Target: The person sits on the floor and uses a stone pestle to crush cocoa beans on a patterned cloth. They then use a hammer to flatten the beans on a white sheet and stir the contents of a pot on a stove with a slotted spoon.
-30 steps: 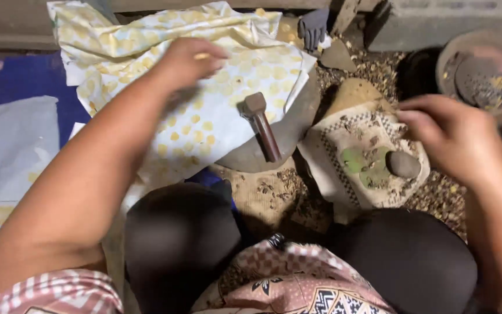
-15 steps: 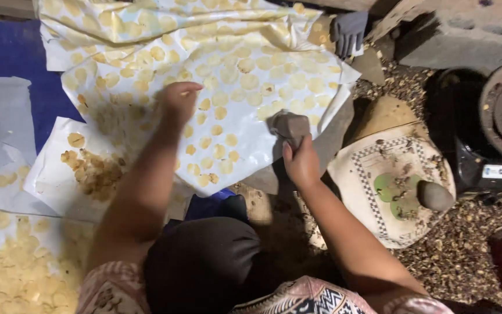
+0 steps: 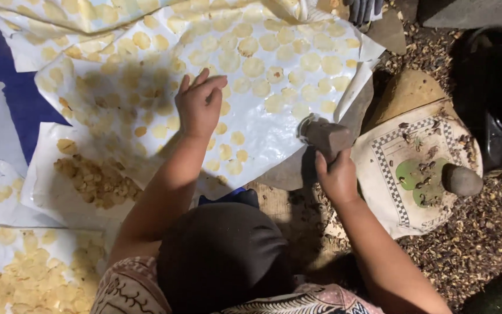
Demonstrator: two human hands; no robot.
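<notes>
Hammer [image 3: 327, 136] lies between sheet [image 3: 274, 131] left and stone [image 3: 461, 179] right.

The hammer [image 3: 326, 136] handle is hidden inside the right hand [image 3: 337, 177].

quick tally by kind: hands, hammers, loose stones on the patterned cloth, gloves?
Hands: 2, left hand flat on the white sheet, right hand with its grip on the hammer
Hammers: 1
Stones: 1, grey stone on the patterned cloth
Gloves: 1, dark glove, partly cut off
Total: 5
</notes>
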